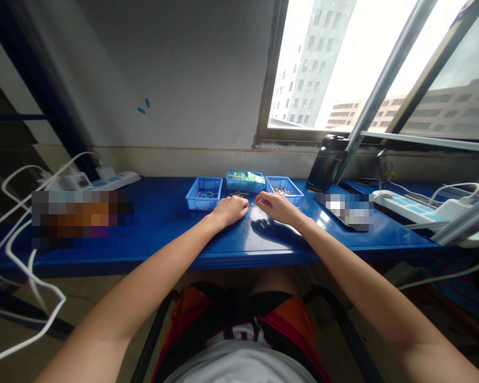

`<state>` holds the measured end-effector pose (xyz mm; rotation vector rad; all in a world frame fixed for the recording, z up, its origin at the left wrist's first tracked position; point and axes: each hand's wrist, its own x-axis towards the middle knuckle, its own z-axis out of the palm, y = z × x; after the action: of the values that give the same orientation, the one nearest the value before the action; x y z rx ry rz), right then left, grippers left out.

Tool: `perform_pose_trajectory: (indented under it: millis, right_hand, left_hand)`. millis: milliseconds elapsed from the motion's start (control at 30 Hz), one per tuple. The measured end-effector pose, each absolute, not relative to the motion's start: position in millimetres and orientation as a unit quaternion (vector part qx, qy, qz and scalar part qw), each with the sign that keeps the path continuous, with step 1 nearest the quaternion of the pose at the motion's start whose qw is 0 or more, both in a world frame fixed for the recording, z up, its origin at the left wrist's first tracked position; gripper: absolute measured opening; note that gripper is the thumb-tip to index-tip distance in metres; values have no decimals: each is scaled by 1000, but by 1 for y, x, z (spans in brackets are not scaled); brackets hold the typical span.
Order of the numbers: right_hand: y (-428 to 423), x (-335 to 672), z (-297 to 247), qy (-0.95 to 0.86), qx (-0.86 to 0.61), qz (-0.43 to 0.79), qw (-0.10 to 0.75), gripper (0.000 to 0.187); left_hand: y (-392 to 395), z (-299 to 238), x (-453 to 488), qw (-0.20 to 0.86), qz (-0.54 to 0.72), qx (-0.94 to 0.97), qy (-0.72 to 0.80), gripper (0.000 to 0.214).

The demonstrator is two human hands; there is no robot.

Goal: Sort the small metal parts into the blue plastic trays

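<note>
My left hand rests low over the blue tabletop with its fingers curled in. Facing it, a short gap away, my right hand is closed with thumb and fingertips together. A tiny shiny piece shows between the two hands, too small to name. Just behind them lies a heap of small dark metal pins or screws. The left blue bin and the right blue bin hold similar thin metal pieces. In the middle blue bin lies a green plastic packet.
A black bottle-like container stands by the window, with a phone-like flat object in front, partly blurred out. White power strips and cables lie at both sides. A metal pole slants across the right. The table's front edge is near my lap.
</note>
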<state>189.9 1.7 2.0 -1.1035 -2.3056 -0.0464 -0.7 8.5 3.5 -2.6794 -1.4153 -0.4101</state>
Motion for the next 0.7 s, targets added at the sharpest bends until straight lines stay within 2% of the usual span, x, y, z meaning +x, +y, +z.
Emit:
perform_pose_trajectory:
  millis: [367, 700]
  right_hand:
    - [6, 193, -1, -854, -463, -5, 235, 16]
    - [7, 191, -3, -895, -397, -2, 205, 23]
  left_hand:
    - [7, 9, -3, 46, -183, -880, -437, 18]
    - [5, 11, 0, 36, -226, -901, -370, 25]
